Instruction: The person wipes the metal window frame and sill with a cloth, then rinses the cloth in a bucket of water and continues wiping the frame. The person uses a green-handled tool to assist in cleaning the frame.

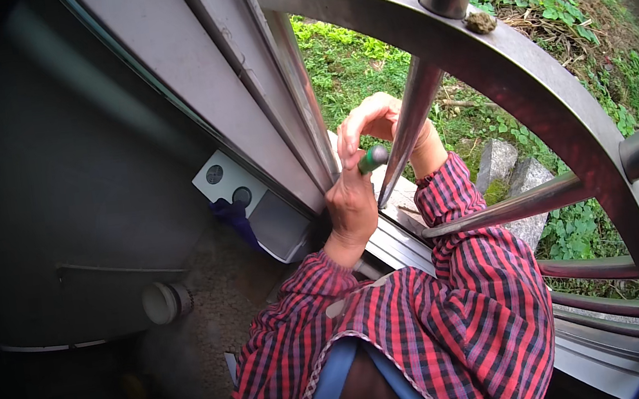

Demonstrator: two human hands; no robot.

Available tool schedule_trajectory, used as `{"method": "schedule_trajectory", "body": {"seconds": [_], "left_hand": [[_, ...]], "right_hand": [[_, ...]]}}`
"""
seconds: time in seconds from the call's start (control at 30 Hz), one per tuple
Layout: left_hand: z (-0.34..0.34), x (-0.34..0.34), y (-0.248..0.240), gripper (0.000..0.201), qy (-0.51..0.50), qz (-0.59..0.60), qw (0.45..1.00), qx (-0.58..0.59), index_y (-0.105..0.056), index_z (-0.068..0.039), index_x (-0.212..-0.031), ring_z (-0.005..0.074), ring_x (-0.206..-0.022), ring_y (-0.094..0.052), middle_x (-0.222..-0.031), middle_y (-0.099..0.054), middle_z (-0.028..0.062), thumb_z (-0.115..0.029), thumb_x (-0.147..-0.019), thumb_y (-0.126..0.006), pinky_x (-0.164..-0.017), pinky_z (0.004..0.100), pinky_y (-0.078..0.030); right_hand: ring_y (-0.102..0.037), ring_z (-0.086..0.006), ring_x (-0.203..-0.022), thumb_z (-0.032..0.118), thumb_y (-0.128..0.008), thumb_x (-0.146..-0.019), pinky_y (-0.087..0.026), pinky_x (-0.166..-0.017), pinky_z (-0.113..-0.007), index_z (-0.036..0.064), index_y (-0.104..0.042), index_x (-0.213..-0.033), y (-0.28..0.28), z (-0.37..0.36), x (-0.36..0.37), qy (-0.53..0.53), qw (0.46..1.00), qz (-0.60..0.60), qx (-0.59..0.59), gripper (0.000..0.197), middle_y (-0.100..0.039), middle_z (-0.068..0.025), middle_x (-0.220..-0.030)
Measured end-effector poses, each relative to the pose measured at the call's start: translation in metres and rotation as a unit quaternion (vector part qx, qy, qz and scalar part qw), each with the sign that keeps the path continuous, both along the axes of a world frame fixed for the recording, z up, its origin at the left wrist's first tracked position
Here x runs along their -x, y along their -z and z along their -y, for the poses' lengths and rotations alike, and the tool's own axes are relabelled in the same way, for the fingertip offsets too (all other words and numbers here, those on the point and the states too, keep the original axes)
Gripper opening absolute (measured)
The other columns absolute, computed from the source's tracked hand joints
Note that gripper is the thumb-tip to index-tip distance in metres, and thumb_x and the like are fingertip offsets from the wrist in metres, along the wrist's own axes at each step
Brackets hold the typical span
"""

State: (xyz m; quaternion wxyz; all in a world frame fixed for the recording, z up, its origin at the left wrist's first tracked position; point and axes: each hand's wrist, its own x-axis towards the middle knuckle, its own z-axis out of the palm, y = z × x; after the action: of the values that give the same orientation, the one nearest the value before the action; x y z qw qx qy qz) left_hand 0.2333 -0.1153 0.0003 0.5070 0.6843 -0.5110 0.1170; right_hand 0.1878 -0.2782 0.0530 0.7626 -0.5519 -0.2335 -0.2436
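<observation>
Head view: left hand (351, 210) closed round a green handle (371, 160), its rounded metal end showing above the fist, just beside a window bar (420, 97). Right hand (375, 118) reaches outside that bar, fingers half curled close to the left; cannot tell if it holds anything. Below the frame, grey open-topped container (284, 223), purple cloth (236, 223) over its edge. White tub (159, 303) well apart, contents unclear.
</observation>
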Motion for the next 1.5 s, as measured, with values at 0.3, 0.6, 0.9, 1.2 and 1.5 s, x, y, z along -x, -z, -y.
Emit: {"method": "schedule_trajectory", "body": {"seconds": [0.3, 0.6, 0.9, 1.2, 1.5], "left_hand": [[0.003, -0.003, -0.008, 0.04, 0.047, -0.007, 0.998, -0.034, -0.06, 0.005, -0.135, 0.0392, -0.089, -0.069, -0.117, -0.064, 0.0261, 0.0, -0.096, -0.067, -0.079, 0.046, -0.057], [-0.061, -0.009, 0.05, 0.047, 0.092, 0.135, 0.963, -0.212, -0.063, 0.002, -0.129, 0.0352, -0.121, -0.06, -0.129, -0.063, 0.0175, -0.009, -0.085, -0.077, -0.104, 0.0457, -0.049], [-0.063, -0.008, 0.074, 0.053, 0.071, 0.187, 0.945, -0.26, -0.063, 0.003, -0.131, 0.0346, -0.127, -0.057, -0.137, -0.06, 0.018, -0.014, -0.083, -0.079, -0.109, 0.0452, -0.046], [-0.066, -0.002, 0.057, 0.059, 0.018, 0.185, 0.945, -0.27, -0.058, 0.006, -0.134, 0.0378, -0.128, -0.054, -0.137, -0.058, 0.0219, -0.016, -0.083, -0.08, -0.11, 0.0489, -0.043], [-0.06, 0.012, 0.067, 0.074, 0.032, 0.165, 0.941, -0.295, -0.045, 0.011, -0.146, 0.0481, -0.144, -0.039, -0.153, -0.042, 0.0329, -0.018, -0.086, -0.078, -0.123, 0.0548, -0.03]], "right_hand": [[-0.039, -0.0111, -0.05, 0.04, -0.076, -0.096, -0.033, -0.049, -0.031, 0.0072, -0.056, -0.08, 0.005, 0.037, -0.011, 0.026, 0.995, 0.04, -0.086, 0.041, -0.046, 0.0017, -0.061], [-0.038, -0.0096, -0.049, 0.036, -0.069, -0.101, -0.036, -0.046, -0.028, 0.0094, -0.057, -0.084, 0.06, 0.095, -0.05, 0.046, 0.958, -0.027, -0.283, 0.034, -0.044, 0.004, -0.062], [-0.037, -0.0082, -0.047, 0.033, -0.061, -0.106, -0.039, -0.044, -0.026, 0.0116, -0.058, -0.088, 0.114, 0.12, -0.056, 0.054, 0.894, -0.055, -0.441, 0.028, -0.041, 0.0063, -0.064], [-0.031, -0.0065, -0.048, 0.029, -0.061, -0.107, -0.023, -0.042, -0.025, 0.0134, -0.046, -0.08, 0.063, 0.038, -0.071, -0.105, 0.956, 0.036, -0.273, 0.034, -0.036, 0.0035, -0.059], [-0.027, -0.0054, -0.045, 0.03, -0.06, -0.107, -0.021, -0.04, -0.026, 0.0152, -0.041, -0.077, 0.023, 0.043, -0.012, 0.223, 0.959, 0.045, -0.167, 0.038, -0.033, 0.0064, -0.058]]}}
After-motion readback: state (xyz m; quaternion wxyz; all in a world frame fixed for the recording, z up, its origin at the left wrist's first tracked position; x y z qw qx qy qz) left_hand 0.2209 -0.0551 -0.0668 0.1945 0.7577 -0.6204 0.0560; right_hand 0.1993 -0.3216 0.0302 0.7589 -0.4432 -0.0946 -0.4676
